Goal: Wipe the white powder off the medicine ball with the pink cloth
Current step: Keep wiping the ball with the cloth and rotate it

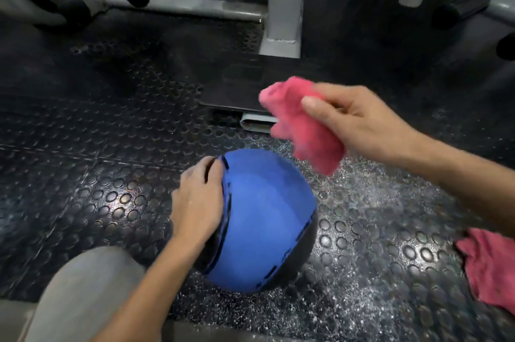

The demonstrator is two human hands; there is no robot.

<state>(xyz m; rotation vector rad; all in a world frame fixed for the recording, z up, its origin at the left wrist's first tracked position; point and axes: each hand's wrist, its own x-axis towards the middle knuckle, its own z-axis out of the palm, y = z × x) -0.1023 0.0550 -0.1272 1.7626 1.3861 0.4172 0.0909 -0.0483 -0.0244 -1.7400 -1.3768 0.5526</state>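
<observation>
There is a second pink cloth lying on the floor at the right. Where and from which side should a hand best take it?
Judging by its pose, take the spare pink cloth at its raised, crumpled near-left edge, coming from above and the left, on the ball's side. It lies flat on the studded floor mat, so a pinch grip on a fold should suit; its right part runs out of view.

Your view is dim overall, with one pool of light falling from near the camera onto the studded floor mat [117, 202], where the raised dots throw back bright glare. Toward the top and left the scene sinks into near black; the grey machine frame [284, 1] catches only a weak sheen. Motion blur smears the pink cloth [303, 129] held in your right hand [359, 118] and softens the outline of the medicine ball [267, 219]. Straight frame tubes bow at the edges, showing wide-angle distortion. Your left hand [199, 202] casts a soft shadow on the ball.
</observation>
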